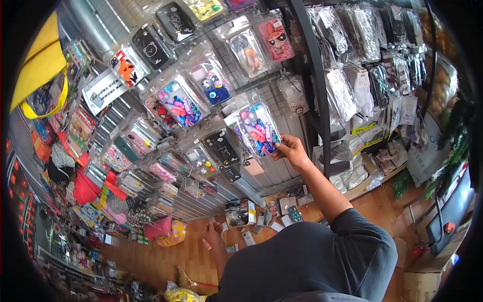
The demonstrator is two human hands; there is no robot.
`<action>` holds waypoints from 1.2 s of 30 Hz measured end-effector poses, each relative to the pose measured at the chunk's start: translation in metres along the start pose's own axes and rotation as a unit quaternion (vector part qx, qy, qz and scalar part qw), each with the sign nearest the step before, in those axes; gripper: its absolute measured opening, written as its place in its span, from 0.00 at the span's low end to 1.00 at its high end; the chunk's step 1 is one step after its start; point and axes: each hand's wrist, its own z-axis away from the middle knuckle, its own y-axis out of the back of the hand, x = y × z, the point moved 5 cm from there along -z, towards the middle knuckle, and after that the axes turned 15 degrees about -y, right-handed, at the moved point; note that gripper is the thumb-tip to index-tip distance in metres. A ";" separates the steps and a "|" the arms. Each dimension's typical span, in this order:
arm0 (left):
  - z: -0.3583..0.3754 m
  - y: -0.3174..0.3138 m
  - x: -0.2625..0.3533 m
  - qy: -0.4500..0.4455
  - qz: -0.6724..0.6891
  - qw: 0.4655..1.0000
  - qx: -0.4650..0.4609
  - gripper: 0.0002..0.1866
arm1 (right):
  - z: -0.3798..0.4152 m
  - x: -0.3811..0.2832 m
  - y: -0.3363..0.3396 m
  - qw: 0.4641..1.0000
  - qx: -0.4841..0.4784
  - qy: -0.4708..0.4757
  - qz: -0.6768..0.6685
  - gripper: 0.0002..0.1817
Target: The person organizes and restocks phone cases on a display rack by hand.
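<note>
My right hand [293, 153] reaches up to the wire rack and pinches the lower right edge of a packaged phone case [257, 132] with a blue and pink leaf print. Just left of it hangs a black phone case [222, 147] with a bear outline, and a clear case with small charms [202, 160] is beside that one. Down low, over the wooden floor, my left hand [213, 232] has its fingers curled in. A small reddish piece [207, 244] shows right below those fingers; I cannot tell whether they hold it.
More packaged cases hang above, among them a pink cartoon case [275, 39]. A black post [318, 85] divides this rack from packaged socks [342, 95] on the right. Below, an open box [239, 213] and loose phone cases [291, 215] lie on the floor [191, 256]. Caps [86, 186] hang at left.
</note>
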 end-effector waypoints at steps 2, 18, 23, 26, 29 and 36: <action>0.001 -0.002 0.000 0.002 -0.008 1.000 -0.001 0.06 | -0.001 -0.002 0.005 1.000 0.007 0.006 0.001 0.08; -0.005 -0.005 -0.023 0.010 -0.026 0.999 -0.035 0.07 | 0.010 0.009 0.025 0.998 0.067 0.005 0.001 0.08; 0.003 -0.007 -0.018 -0.005 0.017 1.000 -0.025 0.06 | 0.015 0.020 0.019 1.000 0.024 -0.003 0.000 0.07; 0.003 -0.002 -0.026 0.004 0.011 1.000 -0.019 0.06 | 0.019 0.011 0.013 1.000 0.000 0.013 -0.006 0.07; 0.008 0.001 -0.028 0.006 0.007 1.000 -0.011 0.06 | 0.018 0.006 0.013 1.000 -0.009 0.022 -0.003 0.06; 0.006 0.010 -0.040 0.009 0.006 1.000 -0.003 0.07 | 0.017 -0.005 0.013 0.999 0.002 0.035 0.005 0.05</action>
